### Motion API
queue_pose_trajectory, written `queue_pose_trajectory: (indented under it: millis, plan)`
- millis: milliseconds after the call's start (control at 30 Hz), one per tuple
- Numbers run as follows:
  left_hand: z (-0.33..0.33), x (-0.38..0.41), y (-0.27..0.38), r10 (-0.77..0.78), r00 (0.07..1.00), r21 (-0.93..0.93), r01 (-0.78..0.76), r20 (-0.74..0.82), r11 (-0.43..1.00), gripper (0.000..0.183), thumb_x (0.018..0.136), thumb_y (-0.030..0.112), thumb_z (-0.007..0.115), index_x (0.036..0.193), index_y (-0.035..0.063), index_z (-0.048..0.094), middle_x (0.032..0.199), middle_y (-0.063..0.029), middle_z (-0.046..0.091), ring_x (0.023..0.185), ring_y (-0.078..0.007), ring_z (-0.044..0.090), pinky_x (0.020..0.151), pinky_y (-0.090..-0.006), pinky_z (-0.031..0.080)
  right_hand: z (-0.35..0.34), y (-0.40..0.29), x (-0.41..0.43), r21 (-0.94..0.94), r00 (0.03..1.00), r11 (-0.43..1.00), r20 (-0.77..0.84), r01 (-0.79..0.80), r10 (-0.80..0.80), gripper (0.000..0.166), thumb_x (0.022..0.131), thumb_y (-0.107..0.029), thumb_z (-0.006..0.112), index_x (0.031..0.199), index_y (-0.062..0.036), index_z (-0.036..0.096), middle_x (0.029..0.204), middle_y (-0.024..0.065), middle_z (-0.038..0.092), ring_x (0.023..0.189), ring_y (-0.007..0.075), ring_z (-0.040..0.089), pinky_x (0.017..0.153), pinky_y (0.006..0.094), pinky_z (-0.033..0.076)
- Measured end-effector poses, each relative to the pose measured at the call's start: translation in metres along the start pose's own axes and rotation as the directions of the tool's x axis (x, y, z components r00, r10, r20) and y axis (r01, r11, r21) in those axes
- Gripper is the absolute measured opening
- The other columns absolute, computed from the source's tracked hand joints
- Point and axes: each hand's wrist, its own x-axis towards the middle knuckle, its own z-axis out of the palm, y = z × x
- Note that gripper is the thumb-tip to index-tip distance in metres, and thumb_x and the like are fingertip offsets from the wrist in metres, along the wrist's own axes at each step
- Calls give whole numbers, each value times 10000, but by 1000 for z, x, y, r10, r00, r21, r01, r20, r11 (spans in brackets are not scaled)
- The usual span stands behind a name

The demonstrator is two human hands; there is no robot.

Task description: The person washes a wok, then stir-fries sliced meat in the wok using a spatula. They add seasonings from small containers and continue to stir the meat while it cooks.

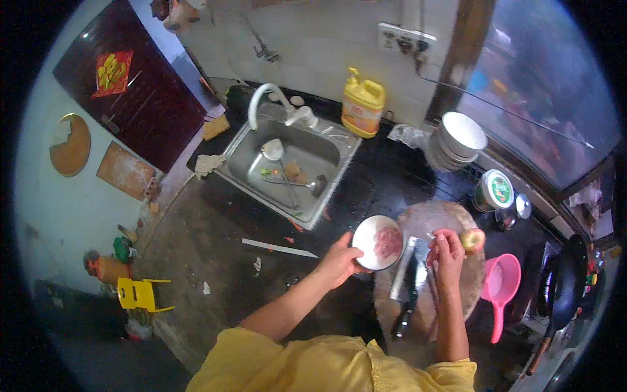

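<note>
My left hand (340, 260) grips a white bowl (363, 245) by its rim and side, tilted towards me. Pinkish raw meat (388, 242) lies inside it. Over the round wooden chopping board (460, 218) hovers my right hand (446, 252), its fingers bent; whether they pinch something thin is not clear. Between the hands a kitchen knife (416, 267) with a dark handle rests on the board, its handle end towards me. A red and yellow apple (473, 240) sits at the board's right edge, close beside my right hand.
A steel sink (306, 218) holds a ladle (319, 185) and a skimmer (272, 149). Behind stand a yellow detergent jug (363, 108) and stacked bowls (463, 132). To the right are a lidded tub (494, 191), a pink dipper (502, 277) and a wok (566, 284).
</note>
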Motion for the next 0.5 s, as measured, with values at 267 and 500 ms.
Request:
queue_pose_trajectory:
  millis: [267, 500]
  plan:
    - [-223, -50, 136, 361, 823, 422, -167, -438, 891, 392, 722, -109, 467, 1098, 2, 453, 1059, -164, 568, 897, -270, 629, 631, -370, 602, 200, 64, 38, -241, 976, 971, 212, 12, 40, 206, 939, -236, 535, 958, -44, 605, 720, 14, 568, 560, 84, 518, 462, 231, 420]
    - [-260, 2, 154, 177, 935, 498, -1, -307, 867, 414, 732, -86, 502, 1139, -16, 468, 973, -163, 591, 801, -263, 649, 532, -344, 589, 306, 91, 39, -648, 976, 737, 204, 191, -73, 280, 878, -192, 537, 1093, -16, 570, 877, 111, 637, 740, 186, 622, 654, 304, 501]
